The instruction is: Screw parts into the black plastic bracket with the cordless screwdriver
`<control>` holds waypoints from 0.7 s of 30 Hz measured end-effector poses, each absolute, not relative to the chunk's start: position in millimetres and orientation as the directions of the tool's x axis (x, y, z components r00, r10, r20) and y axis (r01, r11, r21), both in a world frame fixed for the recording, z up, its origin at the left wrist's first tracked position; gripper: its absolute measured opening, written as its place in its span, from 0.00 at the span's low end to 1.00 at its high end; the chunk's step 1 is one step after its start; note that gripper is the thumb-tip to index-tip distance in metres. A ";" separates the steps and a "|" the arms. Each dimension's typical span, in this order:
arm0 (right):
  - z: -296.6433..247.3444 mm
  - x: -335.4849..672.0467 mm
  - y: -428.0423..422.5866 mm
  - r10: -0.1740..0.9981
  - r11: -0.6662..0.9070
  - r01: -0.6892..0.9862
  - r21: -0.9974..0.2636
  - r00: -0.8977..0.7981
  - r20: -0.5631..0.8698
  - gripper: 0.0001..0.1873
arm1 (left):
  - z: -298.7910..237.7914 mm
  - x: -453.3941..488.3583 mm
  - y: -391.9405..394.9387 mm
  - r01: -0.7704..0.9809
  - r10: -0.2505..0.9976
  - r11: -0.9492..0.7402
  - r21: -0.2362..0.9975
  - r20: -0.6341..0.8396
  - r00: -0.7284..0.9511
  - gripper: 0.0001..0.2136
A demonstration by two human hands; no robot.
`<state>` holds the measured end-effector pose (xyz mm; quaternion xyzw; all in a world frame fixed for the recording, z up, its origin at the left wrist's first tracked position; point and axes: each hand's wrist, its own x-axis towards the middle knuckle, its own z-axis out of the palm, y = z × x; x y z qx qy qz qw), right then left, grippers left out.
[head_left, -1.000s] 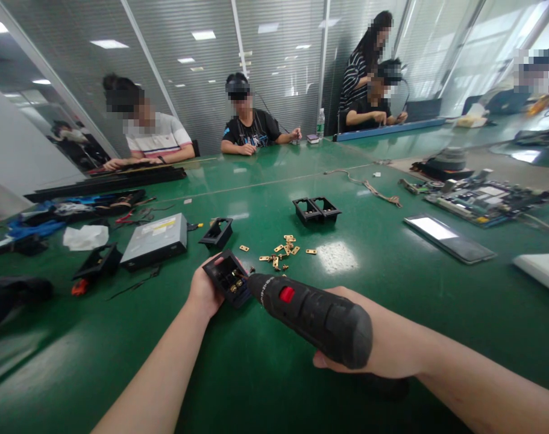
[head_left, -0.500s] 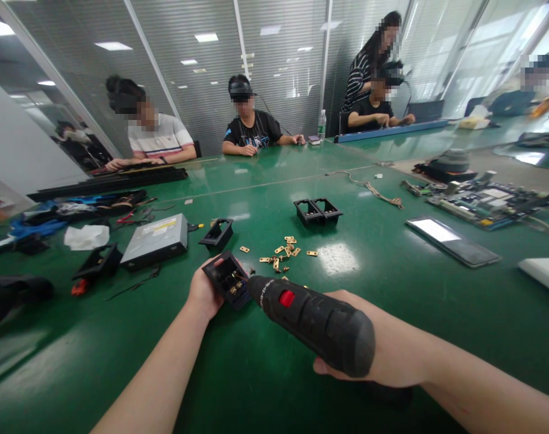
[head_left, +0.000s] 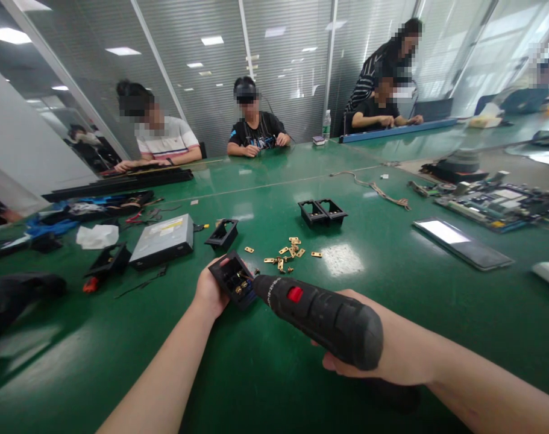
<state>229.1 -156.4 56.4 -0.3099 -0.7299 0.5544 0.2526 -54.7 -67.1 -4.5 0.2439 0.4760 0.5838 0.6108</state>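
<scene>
Drill and black housing come together just left of the middle of the view, both held above the green counter. The left hand grasps the housing by its left side, some of the fingers out of sight behind or under it. The right hand is wrapped around the drill's grip; the drill body covers much of that hand, so I cannot tell how the trigger finger sits.

The housing lies ahead and to the left of the right hand, with its open face tilted up and its long axis slanting from far left to near right. The drill's long axis also slants that way, its nose pointing forward and left into the housing's right side. The left hand is the nearer of the two, touching the housing, while the right is set back by the length of the drill. Brass-coloured pieces show inside the housing. Whether the drill's tip touches one of them is too small to tell.

Loose brass plates lie just beyond the drill's nose, with a black double frame farther out and a single black frame just past the housing.
</scene>
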 end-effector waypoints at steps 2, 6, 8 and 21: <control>56.5 229.2 -156.9 0.733 0.200 0.181 -0.963 -0.680 0.024 0.09 | -4.9 -54.7 -67.3 -0.483 0.946 0.199 0.853 -0.296 -0.132 0.05; 59.4 228.8 -158.6 0.750 0.201 0.219 -0.955 -0.662 0.006 0.08 | -5.1 -54.5 -68.0 -0.484 0.945 0.188 0.854 -0.292 -0.148 0.05; 60.9 228.3 -159.2 0.746 0.196 0.227 -0.954 -0.666 -0.005 0.08 | -4.9 -54.2 -68.2 -0.486 0.943 0.186 0.854 -0.293 -0.154 0.04; 62.2 229.8 -159.9 0.764 0.183 0.238 -0.954 -0.645 -0.015 0.10 | -6.3 -55.2 -67.0 -0.499 0.937 0.191 0.845 -0.308 -0.164 0.05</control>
